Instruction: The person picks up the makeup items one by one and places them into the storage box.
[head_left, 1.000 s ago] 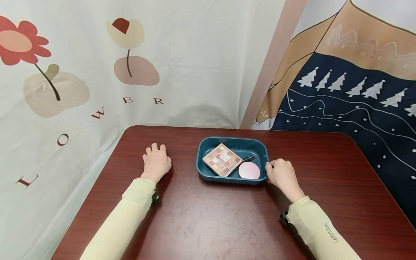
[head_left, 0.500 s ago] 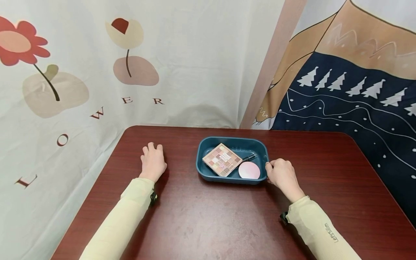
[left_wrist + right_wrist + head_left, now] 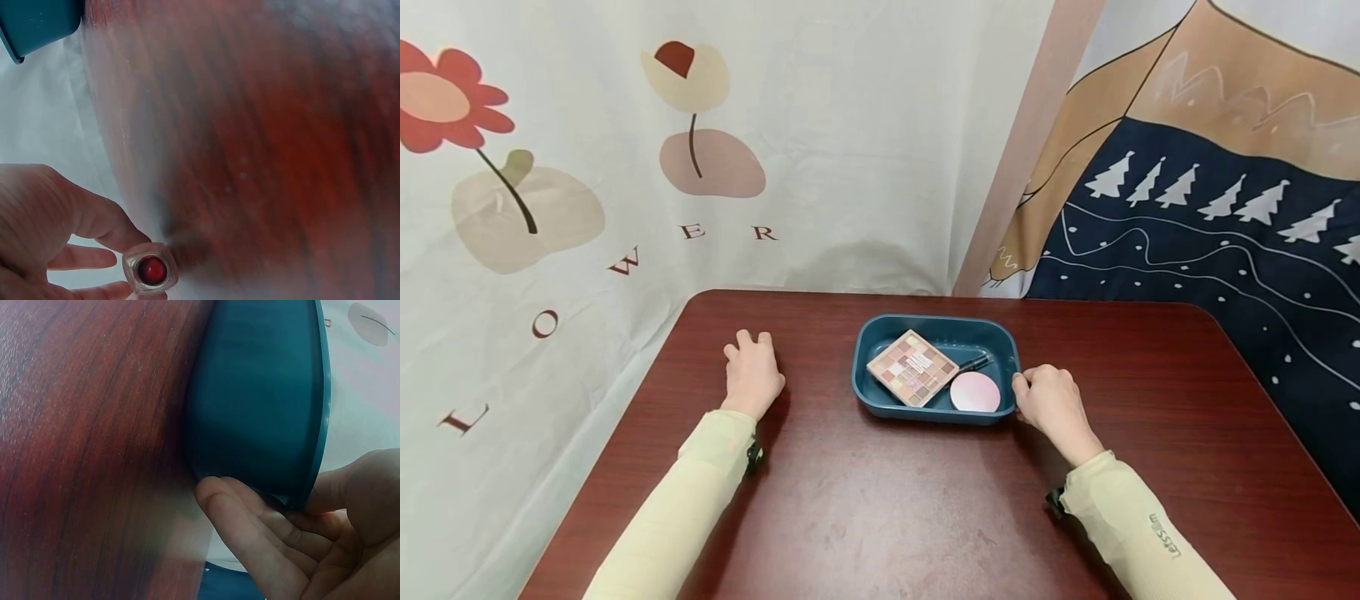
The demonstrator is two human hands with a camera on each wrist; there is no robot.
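My left hand [image 3: 754,375] is over the left part of the table, well apart from the tray. In the left wrist view it pinches a small clear square-ended tube with a red core [image 3: 152,271] between thumb and fingers; the head view hides this tube behind the hand. My right hand [image 3: 1051,406] grips the right end of a dark blue tray [image 3: 880,410], thumb at the rim and fingers under the outer wall [image 3: 256,406]. Inside the tray lie a square eyeshadow palette [image 3: 913,368], a round pinkish compact [image 3: 975,392] and a slim black tube [image 3: 976,363].
The tray stands on a dark red wood-grain table [image 3: 880,508], near its far edge. Behind hang a white curtain [image 3: 865,150] with printed flowers and a navy cloth [image 3: 1180,242] with printed trees.
My left hand has shifted slightly to the left, and its fingers have moved a little. The right hand, the tray and its contents look still.
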